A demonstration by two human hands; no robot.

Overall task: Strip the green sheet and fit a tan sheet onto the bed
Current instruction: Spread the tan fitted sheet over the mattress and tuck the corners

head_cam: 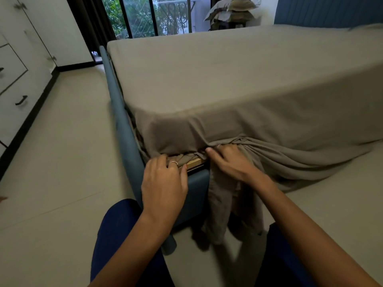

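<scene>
The tan sheet [238,79] lies smooth across the top of the bed [120,112], but at the near corner it is only half fitted: a loose swag hangs to the floor [58,162] on the right side, and a strip of pale wooden slat [194,162] shows bare under the mattress edge. No green sheet is in view, so the stripping looks done and the step in hand is tucking this corner. The left hand [163,185] has its fingers curled over a bunch of sheet at the corner, its grip closed on the cloth just above the blue frame. The right hand [232,162] presses into the gathered folds beside it; its fingertips are buried in the fabric, so I cannot tell whether that grip is closed on the sheet or merely pushing. The main risk is the bunching: if the wad is shoved under as it is, the corner will likely sit lumpy and work loose. Pulling hard here could also drag the far corners off, and fingers could be pinched between mattress and slat.
</scene>
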